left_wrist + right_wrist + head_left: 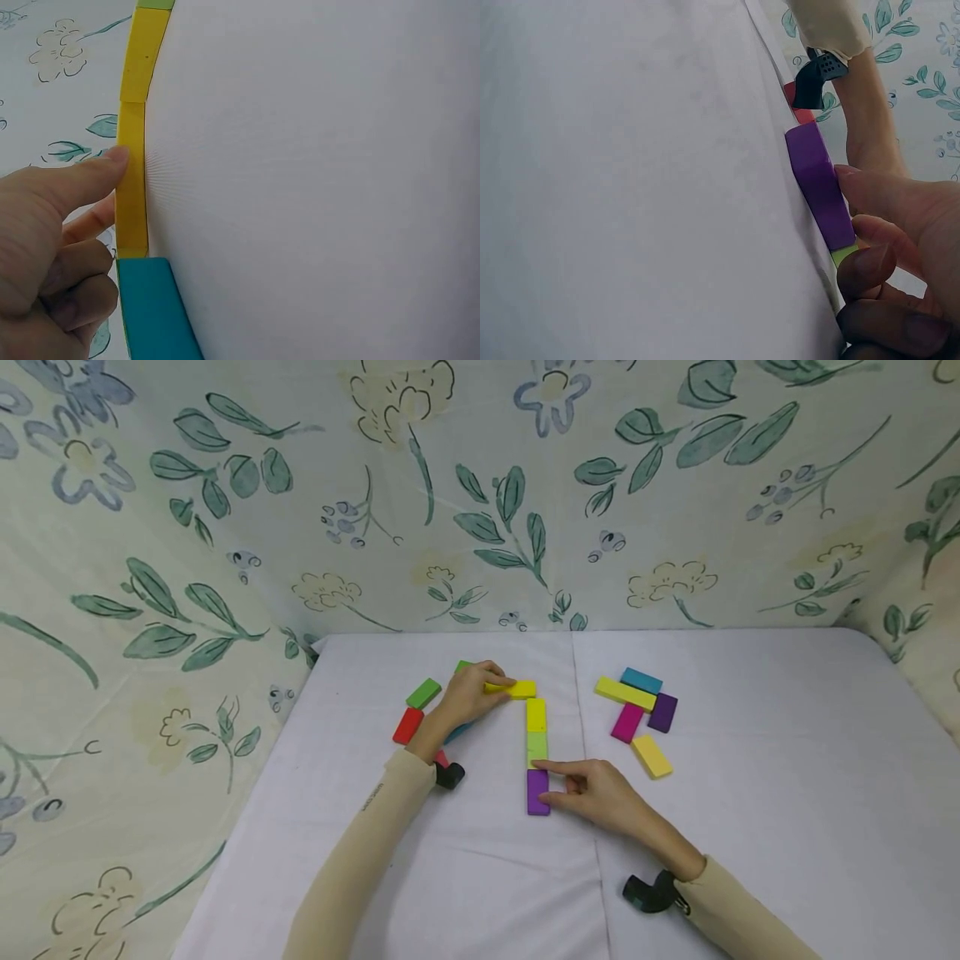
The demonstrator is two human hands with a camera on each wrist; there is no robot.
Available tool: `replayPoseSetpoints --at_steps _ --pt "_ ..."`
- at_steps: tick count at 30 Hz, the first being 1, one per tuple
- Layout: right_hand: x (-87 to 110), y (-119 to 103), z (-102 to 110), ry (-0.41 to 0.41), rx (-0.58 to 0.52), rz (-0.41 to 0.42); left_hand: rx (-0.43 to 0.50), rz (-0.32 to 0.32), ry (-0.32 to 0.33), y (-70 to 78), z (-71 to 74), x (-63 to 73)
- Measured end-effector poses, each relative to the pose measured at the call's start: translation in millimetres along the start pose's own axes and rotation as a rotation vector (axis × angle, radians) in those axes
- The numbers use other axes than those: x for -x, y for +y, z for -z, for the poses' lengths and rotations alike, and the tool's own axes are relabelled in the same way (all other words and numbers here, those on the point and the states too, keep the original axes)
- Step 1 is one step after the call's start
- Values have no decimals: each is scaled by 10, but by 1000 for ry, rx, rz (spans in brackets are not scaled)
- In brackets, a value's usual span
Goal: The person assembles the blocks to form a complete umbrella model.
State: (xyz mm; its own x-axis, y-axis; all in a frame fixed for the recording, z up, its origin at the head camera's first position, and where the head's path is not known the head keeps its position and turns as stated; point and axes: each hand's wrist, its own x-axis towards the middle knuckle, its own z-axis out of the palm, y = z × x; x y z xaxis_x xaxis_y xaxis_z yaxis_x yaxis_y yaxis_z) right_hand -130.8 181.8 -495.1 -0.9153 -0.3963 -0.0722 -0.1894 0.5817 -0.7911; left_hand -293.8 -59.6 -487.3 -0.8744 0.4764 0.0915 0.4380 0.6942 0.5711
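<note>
- While the left hand [474, 693] pinches a yellow block [523, 690], the right hand [603, 792] grips a purple block [537, 792].
- At the right index fingertip: a lime block [537, 747].

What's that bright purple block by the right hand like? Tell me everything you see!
The bright purple block is a plain, smooth-looking oblong with flat faces; I can't tell if it's wood or plastic. It lies flat on the pale cloth, end to end with the light-green block beyond it. The right hand has its thumb on the block's right side and its index fingertip near the far end.
</note>
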Motion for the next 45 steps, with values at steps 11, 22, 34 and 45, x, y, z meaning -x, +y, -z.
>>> replayPoseSetpoints --at_steps 11,22,34,45 --pt "8 -8 16 0 3 -3 -1 22 -11 50 -10 20" --pt "20 -6 14 3 -5 -7 -19 17 7 80 -19 45" --pt "9 6 -10 6 -7 24 1 48 9 109 -28 66" --pt "16 -9 -5 3 8 5 72 59 115 274 -181 69"
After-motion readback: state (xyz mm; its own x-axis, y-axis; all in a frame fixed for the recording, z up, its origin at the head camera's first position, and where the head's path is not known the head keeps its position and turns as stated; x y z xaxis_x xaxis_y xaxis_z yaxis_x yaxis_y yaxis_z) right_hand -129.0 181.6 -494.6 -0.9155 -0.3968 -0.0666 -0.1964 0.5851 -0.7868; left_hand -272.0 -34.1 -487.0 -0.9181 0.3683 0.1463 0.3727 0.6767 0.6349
